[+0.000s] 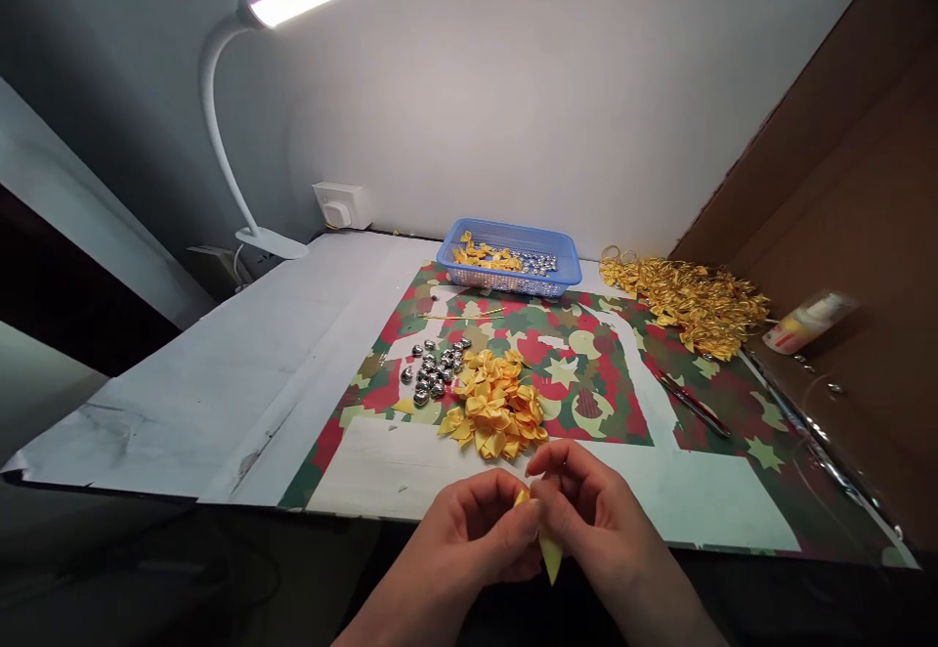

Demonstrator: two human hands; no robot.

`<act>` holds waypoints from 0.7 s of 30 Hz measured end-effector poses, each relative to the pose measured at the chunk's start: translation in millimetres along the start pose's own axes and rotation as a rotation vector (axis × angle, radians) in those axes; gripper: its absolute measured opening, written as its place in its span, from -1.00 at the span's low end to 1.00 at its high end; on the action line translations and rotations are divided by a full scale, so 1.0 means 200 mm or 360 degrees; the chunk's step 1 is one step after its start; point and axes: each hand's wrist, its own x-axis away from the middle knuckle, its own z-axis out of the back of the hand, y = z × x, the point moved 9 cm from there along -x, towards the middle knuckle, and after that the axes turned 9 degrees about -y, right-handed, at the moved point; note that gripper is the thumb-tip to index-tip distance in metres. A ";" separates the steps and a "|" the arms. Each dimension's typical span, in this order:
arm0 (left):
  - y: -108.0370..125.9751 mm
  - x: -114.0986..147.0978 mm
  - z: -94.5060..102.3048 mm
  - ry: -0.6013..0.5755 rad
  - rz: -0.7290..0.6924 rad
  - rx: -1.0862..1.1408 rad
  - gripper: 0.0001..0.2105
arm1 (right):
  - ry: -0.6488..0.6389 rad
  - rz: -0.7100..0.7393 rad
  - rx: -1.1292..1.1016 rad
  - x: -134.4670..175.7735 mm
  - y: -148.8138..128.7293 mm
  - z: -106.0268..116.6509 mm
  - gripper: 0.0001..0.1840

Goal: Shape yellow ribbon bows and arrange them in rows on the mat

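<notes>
At the table's front edge my left hand (488,525) and my right hand (582,500) meet, their fingertips pinched together. Between them is a piece of yellow ribbon (551,557); its pointed end hangs below the fingers and a small bit shows at the left fingertips. The fingers hide the rest of it. Just beyond the hands lies a heap of yellow ribbon bows (499,408). Small silver jingle bells (438,373) are scattered to the left of that heap.
A blue plastic basket (505,282) at the back holds yellow bows and silver bells. Right of it is a big pile of gold ribbon pieces (696,300). Tweezers (695,403) and a bottle (802,324) lie farther right. A lamp (227,139) is clamped at left.
</notes>
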 end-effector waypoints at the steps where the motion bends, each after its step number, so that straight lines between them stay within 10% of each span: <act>1: 0.00 0.00 0.00 -0.0005 0.0008 -0.0020 -0.71 | 0.0013 0.0006 -0.0007 0.00 0.00 0.01 -0.56; 21: 0.02 0.00 0.07 0.0255 0.0015 -0.0106 -0.71 | -0.0106 -0.0066 0.0148 0.07 0.04 0.02 -0.55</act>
